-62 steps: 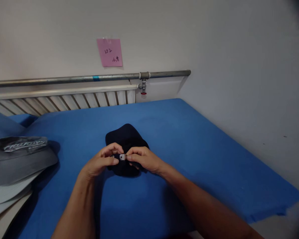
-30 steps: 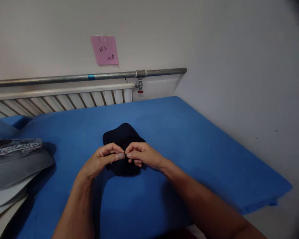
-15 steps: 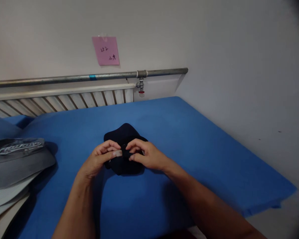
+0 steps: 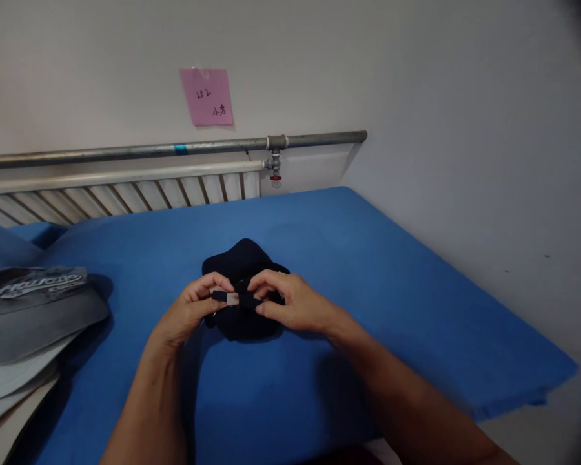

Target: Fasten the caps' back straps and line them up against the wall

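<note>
Strap pinched thumb-to-finger by left hand and right hand, pale buckle between them; fingers curled, tips facing inward, forearms converging from near side. Dark cap under and just beyond grip, on blue sheet; grey cap well left.

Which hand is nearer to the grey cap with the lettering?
Left. The left hand is to the right of the grey cap, apart from it; the right hand is farther right.
</note>
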The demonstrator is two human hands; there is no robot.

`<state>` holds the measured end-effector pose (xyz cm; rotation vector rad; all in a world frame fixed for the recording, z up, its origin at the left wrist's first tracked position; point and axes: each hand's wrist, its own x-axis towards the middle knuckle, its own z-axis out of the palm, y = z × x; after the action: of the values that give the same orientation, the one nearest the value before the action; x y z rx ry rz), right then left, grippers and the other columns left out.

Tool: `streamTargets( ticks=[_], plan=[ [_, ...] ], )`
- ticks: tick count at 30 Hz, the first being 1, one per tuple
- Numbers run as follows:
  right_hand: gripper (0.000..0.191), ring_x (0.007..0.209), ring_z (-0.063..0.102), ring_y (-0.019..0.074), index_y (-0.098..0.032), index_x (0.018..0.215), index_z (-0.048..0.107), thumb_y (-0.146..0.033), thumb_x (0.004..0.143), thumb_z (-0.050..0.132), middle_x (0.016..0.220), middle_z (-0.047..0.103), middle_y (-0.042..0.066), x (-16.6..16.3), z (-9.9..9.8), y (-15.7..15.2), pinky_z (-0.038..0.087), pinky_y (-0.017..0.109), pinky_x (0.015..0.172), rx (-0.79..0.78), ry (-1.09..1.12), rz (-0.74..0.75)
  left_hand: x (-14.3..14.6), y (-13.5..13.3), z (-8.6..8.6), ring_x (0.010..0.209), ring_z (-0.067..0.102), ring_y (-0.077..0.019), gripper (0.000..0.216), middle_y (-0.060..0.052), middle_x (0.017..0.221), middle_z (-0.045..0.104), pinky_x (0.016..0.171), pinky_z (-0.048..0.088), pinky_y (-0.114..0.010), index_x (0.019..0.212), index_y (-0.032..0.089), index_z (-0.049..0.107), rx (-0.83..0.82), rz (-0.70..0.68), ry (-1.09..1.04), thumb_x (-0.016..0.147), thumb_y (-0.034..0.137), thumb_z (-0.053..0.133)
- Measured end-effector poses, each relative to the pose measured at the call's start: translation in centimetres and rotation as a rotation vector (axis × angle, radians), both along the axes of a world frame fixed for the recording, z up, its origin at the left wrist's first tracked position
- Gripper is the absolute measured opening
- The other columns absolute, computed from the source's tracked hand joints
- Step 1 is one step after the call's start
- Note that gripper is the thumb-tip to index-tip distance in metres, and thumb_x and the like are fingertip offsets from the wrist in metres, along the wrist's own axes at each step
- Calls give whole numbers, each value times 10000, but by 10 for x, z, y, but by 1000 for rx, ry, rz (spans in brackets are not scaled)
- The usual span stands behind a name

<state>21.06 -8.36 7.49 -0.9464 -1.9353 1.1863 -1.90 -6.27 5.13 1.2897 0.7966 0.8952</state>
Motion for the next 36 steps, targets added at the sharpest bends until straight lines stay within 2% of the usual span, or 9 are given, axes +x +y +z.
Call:
streamTargets(
  ticks=[3, 7, 12, 17, 24, 28, 33, 36],
  plan=[
    [211, 753, 606, 131, -211, 982, 593, -112, 800, 555, 826, 652, -6, 2, -1, 1, 458, 275, 712, -76, 39, 17, 0, 0, -2, 607, 538, -66, 179, 29, 729, 656, 545, 382, -149, 860, 197, 662, -11, -41, 11, 708, 209, 754],
    [128, 738, 577, 116, -187, 868, 617, -101, 791, 563, 789, 616, -14, 1, 0, 1, 448, 257, 708, -73, 78, 20, 6, -4, 1, 550, 491, -63, 171, 30, 670, 625, 492, 328, -158, 814, 177, 638, -48, -78, 68, 713, 249, 757],
    [104, 719, 564, 111, -187, 855, 598, -108, 797, 562, 772, 605, -21, -3, 2, -1, 441, 252, 694, -65, 125, 53, 12, -7, 6, 514, 446, -43, 206, 46, 638, 591, 472, 292, -150, 786, 165, 619, -84, -81, 119, 696, 252, 782],
    [113, 704, 556, 112, -182, 834, 589, -86, 793, 544, 758, 597, -22, -5, 1, -2, 436, 253, 683, -18, 68, 9, 8, -6, 3, 549, 499, -62, 209, 26, 663, 622, 487, 325, -156, 803, 164, 620, -70, -92, 79, 711, 275, 771],
    [138, 714, 551, 102, -185, 835, 589, -70, 797, 524, 769, 596, -26, -5, 0, -3, 434, 239, 683, -31, 102, 35, 10, -5, 4, 527, 473, -45, 181, 42, 655, 605, 482, 324, -148, 802, 168, 618, -79, -106, 88, 724, 240, 764],
    [145, 672, 536, 100, -195, 842, 592, -82, 804, 509, 746, 586, -33, -9, -5, -5, 424, 237, 646, 11, 8, 39, 9, -5, 4, 550, 482, -55, 171, 33, 678, 606, 504, 347, -160, 815, 166, 627, -50, -135, 66, 718, 223, 755],
    [107, 703, 555, 103, -195, 830, 561, -96, 805, 532, 754, 585, -33, -13, -6, -7, 439, 240, 672, 25, 85, 6, 8, -5, 6, 612, 503, -73, 175, 26, 716, 604, 522, 351, -168, 823, 171, 635, 32, -114, 150, 695, 160, 755],
    [81, 700, 557, 106, -198, 846, 563, -127, 823, 531, 759, 586, -31, -12, -5, -8, 443, 247, 671, 39, 72, 10, 9, -4, 7, 625, 508, -74, 165, 29, 717, 606, 538, 355, -171, 824, 176, 632, 59, -115, 180, 713, 178, 754]
  ],
)
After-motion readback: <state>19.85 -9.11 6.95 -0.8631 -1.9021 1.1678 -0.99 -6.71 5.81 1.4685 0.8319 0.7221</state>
